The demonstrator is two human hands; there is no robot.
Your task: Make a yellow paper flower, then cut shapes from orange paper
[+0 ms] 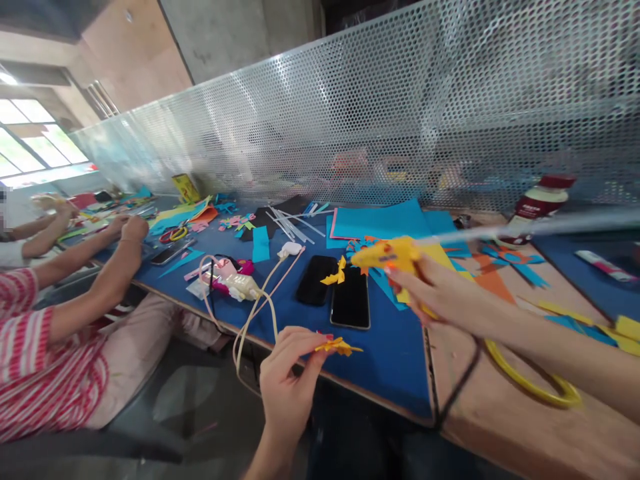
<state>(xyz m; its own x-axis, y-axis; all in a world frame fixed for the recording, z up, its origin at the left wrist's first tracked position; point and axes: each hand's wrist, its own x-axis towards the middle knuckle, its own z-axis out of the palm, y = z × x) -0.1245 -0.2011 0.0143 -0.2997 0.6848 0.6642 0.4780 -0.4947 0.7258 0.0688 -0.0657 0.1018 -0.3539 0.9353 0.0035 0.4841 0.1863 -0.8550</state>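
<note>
My left hand (290,373) is closed in a pinch on a small yellow folded paper piece (339,346), held just over the near edge of the blue table mat (395,360). My right hand (440,293) is wrapped round a yellow glue gun (387,255), whose nozzle points left. A clear glue stick (525,229) juts out of the gun's back to the right. Another yellow paper piece (336,273) lies on two black phones (350,297) below the gun's tip.
Coloured paper sheets (380,220), scraps, a second glue gun (240,285) with its cord and a bottle (543,199) litter the table. A perforated metal screen (380,113) stands behind. A yellow ring (530,383) lies at right. Other people (45,347) sit at left.
</note>
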